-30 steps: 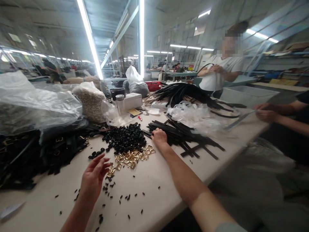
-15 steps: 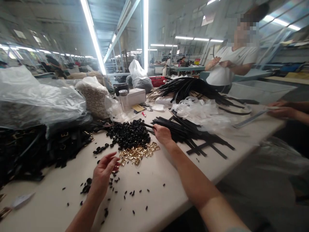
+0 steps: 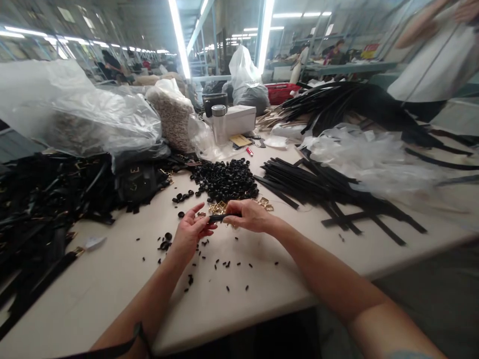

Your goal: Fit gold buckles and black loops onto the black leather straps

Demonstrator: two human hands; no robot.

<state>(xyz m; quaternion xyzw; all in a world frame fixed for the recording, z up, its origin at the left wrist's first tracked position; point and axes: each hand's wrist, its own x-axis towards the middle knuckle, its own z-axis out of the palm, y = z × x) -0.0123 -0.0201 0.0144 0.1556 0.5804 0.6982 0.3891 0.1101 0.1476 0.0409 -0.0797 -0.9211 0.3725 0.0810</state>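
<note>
A narrow, black, leather-like strip (image 3: 217, 218) runs crosswise between the hands, just beside gold rectangular metal buckles (image 3: 217, 207): left hand (image 3: 189, 231) pinched on the strip's left end, right hand (image 3: 250, 216) clamped over its right.

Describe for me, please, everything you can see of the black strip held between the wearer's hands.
The black strip looks narrow and slightly glossy, perhaps leather. It runs roughly level between the left hand and the right hand, pinched by both, above the table, with gold-coloured buckles just beyond. The hands hide its ends, so its full length cannot be told.
</note>
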